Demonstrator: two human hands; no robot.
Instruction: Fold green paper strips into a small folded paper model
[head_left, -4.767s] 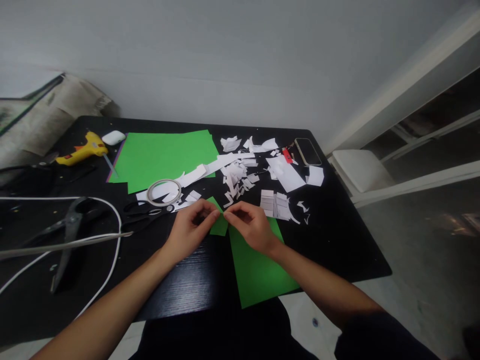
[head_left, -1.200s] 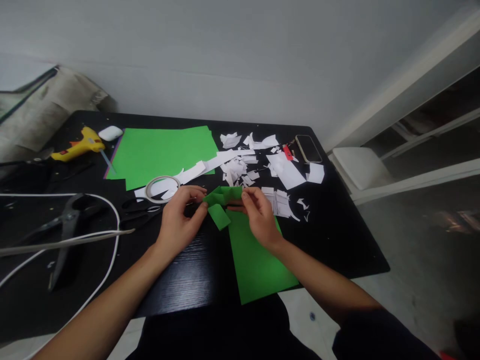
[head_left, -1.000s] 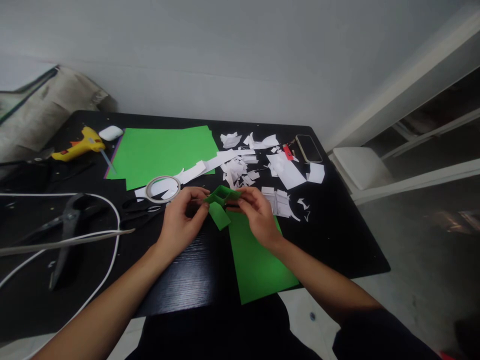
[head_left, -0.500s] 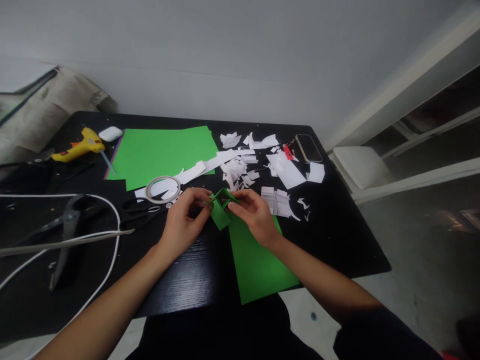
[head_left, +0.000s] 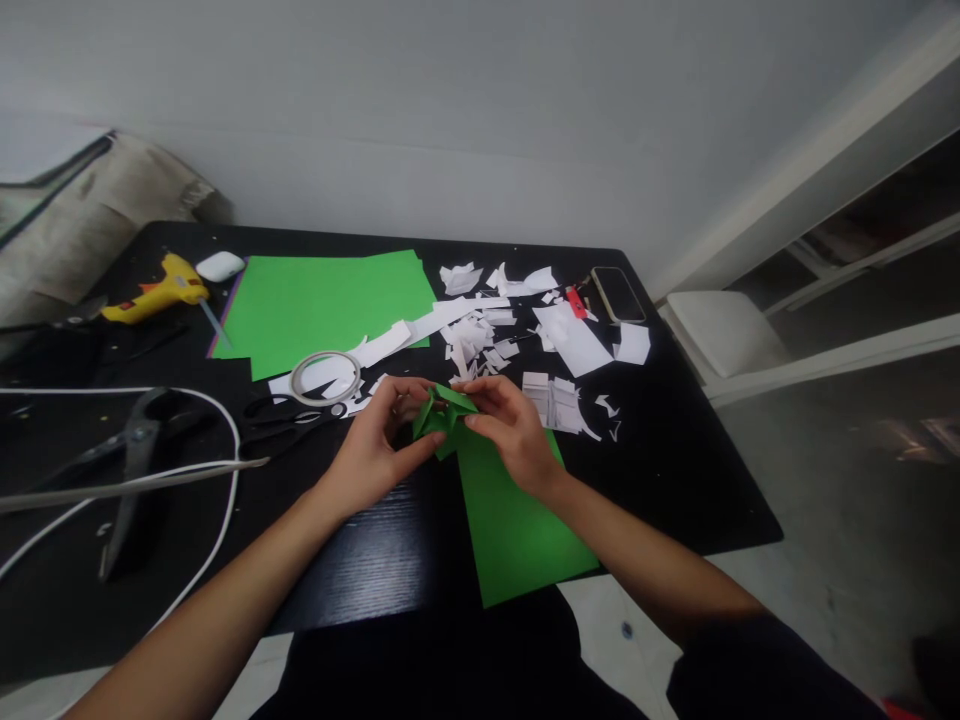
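Note:
A small folded piece of green paper (head_left: 442,415) is held just above the black table (head_left: 675,470), pinched from both sides. My left hand (head_left: 375,450) grips its left side with thumb and fingers closed. My right hand (head_left: 510,430) pinches its right side from above. Below the hands a larger green sheet (head_left: 510,520) lies flat and reaches over the table's near edge.
A tape roll (head_left: 326,378) and black scissors (head_left: 289,420) lie left of my hands. White paper scraps (head_left: 517,340), a phone (head_left: 619,295), a big green sheet (head_left: 330,305), a yellow glue gun (head_left: 154,290), pliers (head_left: 131,450) and a white cable (head_left: 217,480) share the table.
The strip that was stretched out between my hands has been folded together into a compact shape. Both hands have drawn closer to each other.

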